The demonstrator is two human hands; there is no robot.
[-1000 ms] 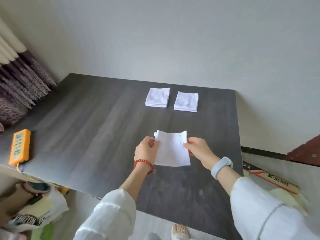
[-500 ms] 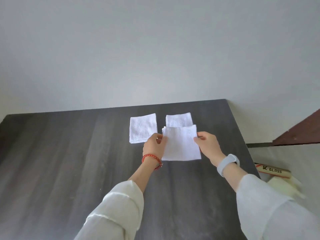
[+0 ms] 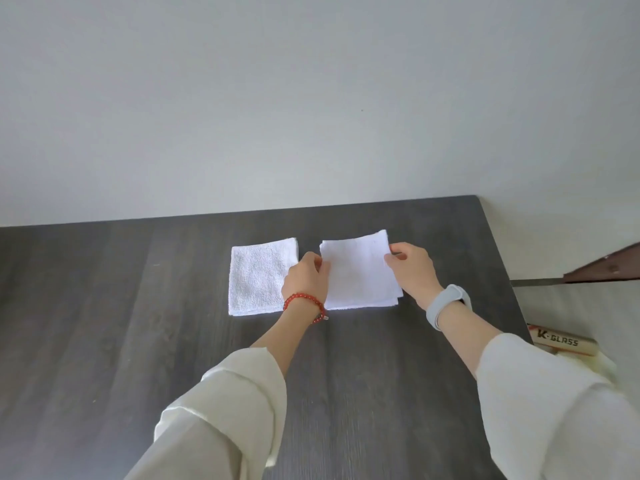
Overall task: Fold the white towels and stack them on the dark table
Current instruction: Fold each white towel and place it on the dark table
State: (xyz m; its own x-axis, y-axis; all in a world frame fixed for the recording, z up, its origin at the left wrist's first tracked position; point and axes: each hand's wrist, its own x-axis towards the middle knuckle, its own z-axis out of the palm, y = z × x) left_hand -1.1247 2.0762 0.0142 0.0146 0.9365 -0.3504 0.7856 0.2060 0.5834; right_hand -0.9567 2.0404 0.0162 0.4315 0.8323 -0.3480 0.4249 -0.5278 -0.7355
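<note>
while pinched at both sides | towel (image 3: 358, 271) between left hand (image 3: 306, 277) (beaded) | right hand (image 3: 410, 270)

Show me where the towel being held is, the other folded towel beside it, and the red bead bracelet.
held towel (image 3: 358, 271), head view, middle of its top face
folded towel (image 3: 258, 275), head view, centre of its textured top
red bead bracelet (image 3: 304, 299), head view, beads across the left wrist

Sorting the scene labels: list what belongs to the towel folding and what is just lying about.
Job: folded towel pinched by left hand and right hand; towel stack; dark table.
Lying about: K-Glass box; brown board.
</note>
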